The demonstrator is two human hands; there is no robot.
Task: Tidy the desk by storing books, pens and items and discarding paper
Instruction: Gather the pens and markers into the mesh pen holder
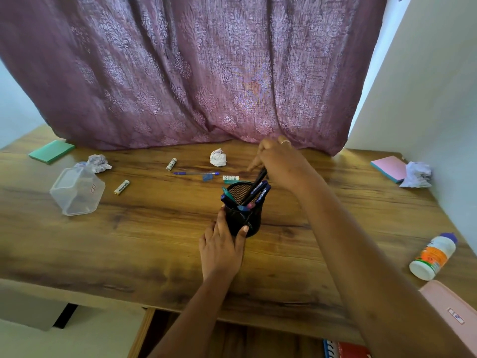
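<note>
One pen [259,182] in right hand [282,164], pen holder [241,222] in left hand [222,250]

Dead centre on the wooden desk [154,228]: black mesh pen cup [244,220], bunch of capped pens [262,193] in it plus a slim black pen [259,180]. Just behind the cup, blue ballpoint pen [196,173] lying flat, then a white crumpled paper ball [218,157] further back by the purple patterned curtain [193,73]. Off to the left: clear plastic tub [77,192], second crumpled paper wad [99,162] right behind it, green sticky-note pad [51,151] in the back corner. Far right: pink sticky-note pad [389,167] right beside a third paper wad [416,175], white plastic bottle [432,257] on its side nearer the front.
</note>
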